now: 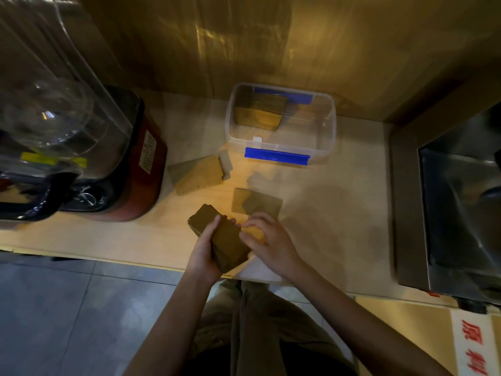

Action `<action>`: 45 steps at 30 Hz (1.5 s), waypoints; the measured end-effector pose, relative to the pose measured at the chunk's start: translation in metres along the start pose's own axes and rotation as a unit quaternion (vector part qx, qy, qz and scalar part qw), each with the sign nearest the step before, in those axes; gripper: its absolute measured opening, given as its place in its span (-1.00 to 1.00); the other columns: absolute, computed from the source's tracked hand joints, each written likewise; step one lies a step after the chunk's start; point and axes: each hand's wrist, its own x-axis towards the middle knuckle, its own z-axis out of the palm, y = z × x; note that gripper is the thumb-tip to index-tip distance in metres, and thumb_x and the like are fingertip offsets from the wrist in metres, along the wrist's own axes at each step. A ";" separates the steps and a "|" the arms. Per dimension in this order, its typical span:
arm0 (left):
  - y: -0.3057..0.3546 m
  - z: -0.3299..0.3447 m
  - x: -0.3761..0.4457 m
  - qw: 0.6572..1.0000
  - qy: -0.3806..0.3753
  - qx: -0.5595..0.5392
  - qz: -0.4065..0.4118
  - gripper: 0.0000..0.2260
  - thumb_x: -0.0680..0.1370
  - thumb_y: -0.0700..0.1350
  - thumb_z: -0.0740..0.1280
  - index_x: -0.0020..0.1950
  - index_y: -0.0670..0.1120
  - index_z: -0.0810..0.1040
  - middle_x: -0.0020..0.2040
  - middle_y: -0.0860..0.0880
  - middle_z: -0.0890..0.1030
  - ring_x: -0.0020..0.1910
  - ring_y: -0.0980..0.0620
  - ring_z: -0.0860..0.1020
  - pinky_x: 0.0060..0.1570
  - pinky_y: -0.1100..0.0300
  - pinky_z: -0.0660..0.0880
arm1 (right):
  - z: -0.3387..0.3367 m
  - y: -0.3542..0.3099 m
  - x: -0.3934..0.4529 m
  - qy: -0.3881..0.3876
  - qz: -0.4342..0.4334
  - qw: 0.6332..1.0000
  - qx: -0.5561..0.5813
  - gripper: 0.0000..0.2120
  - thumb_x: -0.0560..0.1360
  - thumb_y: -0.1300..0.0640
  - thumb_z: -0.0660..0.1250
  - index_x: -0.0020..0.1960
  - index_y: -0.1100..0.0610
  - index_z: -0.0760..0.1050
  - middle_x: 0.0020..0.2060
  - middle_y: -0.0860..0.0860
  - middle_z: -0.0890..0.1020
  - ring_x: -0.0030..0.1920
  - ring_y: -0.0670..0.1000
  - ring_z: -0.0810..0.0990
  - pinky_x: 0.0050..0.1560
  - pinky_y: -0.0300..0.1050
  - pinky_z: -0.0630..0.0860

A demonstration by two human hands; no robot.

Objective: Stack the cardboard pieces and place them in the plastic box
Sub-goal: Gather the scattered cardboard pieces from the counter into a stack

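Note:
My left hand [204, 249] grips a thick stack of brown cardboard pieces [225, 240] above the counter's near edge. My right hand [267, 237] rests against the stack's right side, its fingers curled around a lighter cardboard piece [253, 233]. Two loose cardboard pieces [256, 203] lie flat just beyond my hands. A fanned pile of cardboard pieces [199, 173] sits further left. The clear plastic box [329, 126] with blue clips stands at the back, and a stack of cardboard [257, 112] leans in its left part.
A blender with a red base [135, 164] and clear jug [54, 112] stands at the left. A metal sink [461, 207] is sunk into the counter at the right. A brown wall [271, 42] rises behind the box. Grey floor tiles [67, 308] lie below.

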 end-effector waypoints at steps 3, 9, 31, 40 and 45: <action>0.002 -0.007 -0.002 1.000 0.012 -0.021 0.003 -0.78 0.38 0.06 0.32 -0.06 -0.03 0.55 -0.10 -0.03 0.60 -0.05 -0.02 0.55 0.06 -0.06 0.47 | -0.001 0.014 0.022 0.039 0.006 0.989 -0.141 -0.61 0.53 0.04 0.18 0.33 0.11 0.35 0.39 0.11 0.35 0.40 0.09 0.28 0.33 0.01 0.30; 0.002 -0.013 -0.006 0.999 0.012 -0.042 -0.003 -0.78 0.33 0.07 0.35 -0.17 -0.04 0.64 -0.14 -0.03 0.64 -0.06 -0.02 0.57 0.10 -0.11 0.44 | -0.001 0.045 0.056 -0.059 0.024 0.920 -0.387 -0.40 0.55 0.06 0.14 0.49 0.05 -0.06 0.53 0.14 -0.14 0.51 0.12 -0.23 0.49 0.10 -0.17; 0.007 -0.014 -0.005 1.000 -0.013 0.021 0.007 -0.52 0.34 0.23 0.26 0.13 -0.02 0.56 0.01 -0.16 0.65 0.02 -0.16 0.58 0.04 -0.10 0.49 | 0.001 -0.038 0.006 0.001 0.017 0.996 -0.093 -0.56 0.47 -0.14 0.25 0.30 -0.03 0.33 0.19 0.08 0.39 0.14 0.01 0.35 0.15 0.00 0.45; 0.004 -0.008 0.004 0.999 -0.051 0.012 -0.004 -0.66 0.41 0.14 0.25 -0.02 -0.08 0.58 -0.10 -0.04 0.63 -0.08 -0.01 0.58 -0.04 0.09 0.52 | 0.025 -0.031 -0.015 0.025 -0.004 0.987 -0.157 -0.45 0.40 -0.23 0.13 0.28 0.04 0.35 0.25 0.07 0.42 0.21 0.08 0.37 0.22 -0.02 0.35; 0.002 -0.002 0.008 0.999 -0.034 0.023 0.004 -0.74 0.47 -0.04 0.16 -0.16 -0.09 0.62 -0.20 -0.05 0.63 -0.20 -0.01 0.59 -0.12 0.08 0.50 | 0.021 -0.020 -0.018 0.058 0.045 0.997 -0.021 -0.44 0.38 -0.27 0.13 0.23 0.06 0.40 0.18 0.01 0.40 0.19 0.00 0.34 0.11 -0.13 0.39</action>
